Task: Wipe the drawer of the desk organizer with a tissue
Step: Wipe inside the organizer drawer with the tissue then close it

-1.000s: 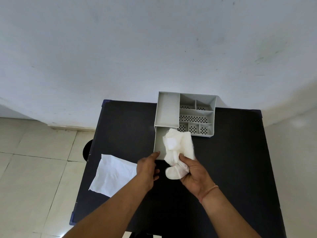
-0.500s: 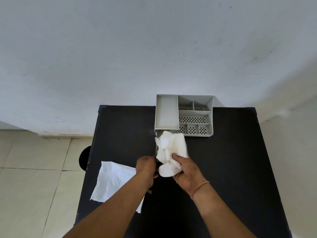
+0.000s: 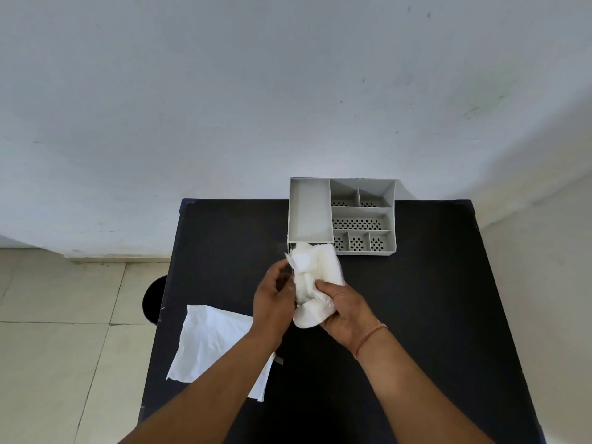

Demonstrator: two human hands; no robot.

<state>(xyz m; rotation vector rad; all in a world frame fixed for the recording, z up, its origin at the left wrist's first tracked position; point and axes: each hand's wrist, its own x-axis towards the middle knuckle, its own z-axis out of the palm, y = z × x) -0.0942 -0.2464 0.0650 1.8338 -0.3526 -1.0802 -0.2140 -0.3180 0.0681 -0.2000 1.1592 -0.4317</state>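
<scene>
1. Since a second ago, drawer pushed mostly in; tissue hides it.
2. Right hand grips crumpled tissue before organizer.
3. Left hand curled at drawer front; grasp unclear.

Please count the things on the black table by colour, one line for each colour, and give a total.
White: 2, the crumpled tissue held in the right hand, and the flat tissue at the table's left edge.
Grey: 1, the desk organizer.
Total: 3
</scene>
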